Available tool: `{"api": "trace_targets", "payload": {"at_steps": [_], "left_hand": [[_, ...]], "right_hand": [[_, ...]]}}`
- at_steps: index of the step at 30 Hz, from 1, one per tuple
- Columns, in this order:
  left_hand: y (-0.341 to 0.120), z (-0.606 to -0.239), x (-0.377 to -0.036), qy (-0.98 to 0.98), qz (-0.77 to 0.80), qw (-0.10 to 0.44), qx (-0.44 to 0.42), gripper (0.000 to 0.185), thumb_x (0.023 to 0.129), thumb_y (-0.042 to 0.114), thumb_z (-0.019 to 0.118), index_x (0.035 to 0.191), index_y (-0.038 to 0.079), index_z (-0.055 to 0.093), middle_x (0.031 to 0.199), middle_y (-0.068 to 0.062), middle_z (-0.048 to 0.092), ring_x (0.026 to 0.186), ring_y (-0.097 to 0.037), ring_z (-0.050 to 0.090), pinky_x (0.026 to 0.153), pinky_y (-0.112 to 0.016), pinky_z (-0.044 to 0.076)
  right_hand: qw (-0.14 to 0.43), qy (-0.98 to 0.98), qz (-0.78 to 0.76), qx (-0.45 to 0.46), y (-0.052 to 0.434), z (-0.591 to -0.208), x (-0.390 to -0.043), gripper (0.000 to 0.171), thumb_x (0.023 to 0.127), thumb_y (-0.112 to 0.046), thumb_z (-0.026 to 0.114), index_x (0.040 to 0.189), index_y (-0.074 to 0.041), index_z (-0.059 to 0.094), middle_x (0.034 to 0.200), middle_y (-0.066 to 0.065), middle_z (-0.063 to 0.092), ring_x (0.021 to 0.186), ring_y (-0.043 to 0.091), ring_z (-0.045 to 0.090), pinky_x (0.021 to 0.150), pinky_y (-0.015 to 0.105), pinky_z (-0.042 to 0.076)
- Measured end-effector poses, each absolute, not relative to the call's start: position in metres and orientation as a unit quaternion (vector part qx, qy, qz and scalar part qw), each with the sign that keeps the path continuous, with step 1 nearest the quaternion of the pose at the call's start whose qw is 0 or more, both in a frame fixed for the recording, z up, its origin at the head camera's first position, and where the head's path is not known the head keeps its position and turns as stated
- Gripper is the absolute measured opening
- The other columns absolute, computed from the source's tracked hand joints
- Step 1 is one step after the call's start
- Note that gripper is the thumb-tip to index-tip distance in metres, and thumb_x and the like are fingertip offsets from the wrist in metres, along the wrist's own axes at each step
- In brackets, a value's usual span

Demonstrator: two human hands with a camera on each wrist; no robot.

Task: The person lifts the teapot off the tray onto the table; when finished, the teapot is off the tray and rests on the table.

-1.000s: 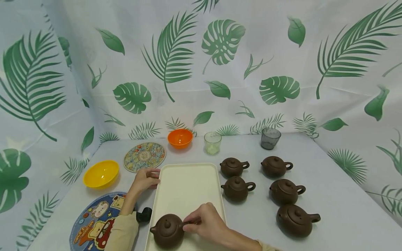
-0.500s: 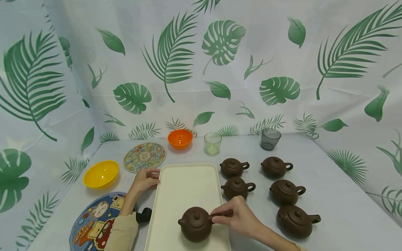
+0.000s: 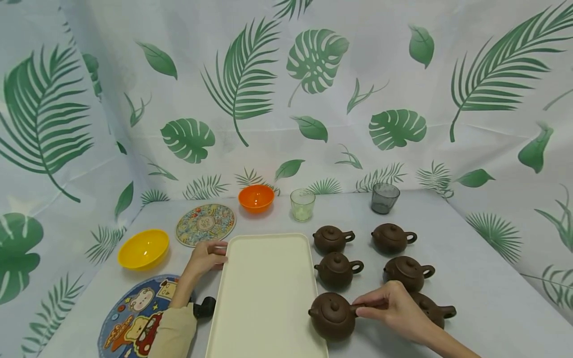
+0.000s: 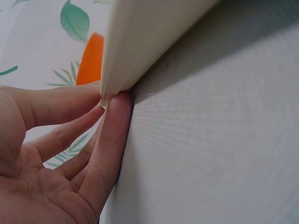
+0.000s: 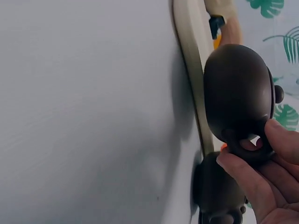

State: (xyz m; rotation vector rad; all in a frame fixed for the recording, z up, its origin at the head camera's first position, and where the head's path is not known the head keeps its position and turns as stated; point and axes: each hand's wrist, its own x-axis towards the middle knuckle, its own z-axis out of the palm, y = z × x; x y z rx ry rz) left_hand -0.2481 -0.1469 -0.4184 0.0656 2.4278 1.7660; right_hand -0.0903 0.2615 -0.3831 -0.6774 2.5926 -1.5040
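Note:
My right hand [image 3: 396, 311] pinches the handle of a dark brown teapot [image 3: 332, 318], upright over the right edge of a cream tray [image 3: 264, 288]. In the right wrist view the teapot [image 5: 238, 88] hangs off the table, its shadow apart from it; thumb and fingers grip the loop handle. My left hand [image 3: 207, 258] is at the tray's upper left edge. The left wrist view shows the thumb and a finger pinching the tray's rim [image 4: 114, 65]. Right of the tray stand other teapots, the nearest a brown one [image 3: 337, 270]; my right hand partly hides another teapot [image 3: 436, 311].
At the back are an orange bowl [image 3: 256, 199], a green glass [image 3: 303, 205] and a grey glass [image 3: 385, 199]. To the left lie a yellow bowl [image 3: 144, 249], a patterned round mat [image 3: 206, 224] and a blue cartoon mat [image 3: 134, 318], partly under my left arm.
My right hand has carried the teapot rightward from the tray's lower left, across the tray to its right edge. The left hand and tray have stayed in place.

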Motion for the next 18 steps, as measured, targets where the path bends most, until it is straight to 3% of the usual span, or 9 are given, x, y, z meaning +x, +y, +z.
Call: {"api": "trace_targets", "payload": {"at_steps": [9, 18], "left_hand": [[-0.147, -0.417, -0.247, 0.808, 0.585, 0.071, 0.016, 0.045, 0.08, -0.009, 0.067, 0.124, -0.012, 0.056, 0.101, -0.028, 0.065, 0.073, -0.02, 0.068, 0.064, -0.035, 0.059], [-0.147, -0.419, -0.248, 0.811, 0.581, 0.072, 0.018, 0.044, 0.081, -0.007, 0.067, 0.124, -0.011, 0.057, 0.104, -0.027, 0.065, 0.077, -0.022, 0.068, 0.065, -0.035, 0.059]], "right_hand": [[0.026, 0.862, -0.457, -0.217, 0.277, -0.381, -0.085, 0.018, 0.083, -0.017, 0.074, 0.092, -0.001, 0.077, 0.089, 0.004, 0.075, 0.081, 0.001, 0.067, 0.063, 0.022, 0.057], [0.063, 0.857, -0.454, -0.236, 0.283, -0.39, -0.088, 0.017, 0.084, -0.013, 0.072, 0.093, 0.001, 0.076, 0.089, 0.006, 0.074, 0.084, 0.0, 0.066, 0.065, 0.019, 0.055]]}}
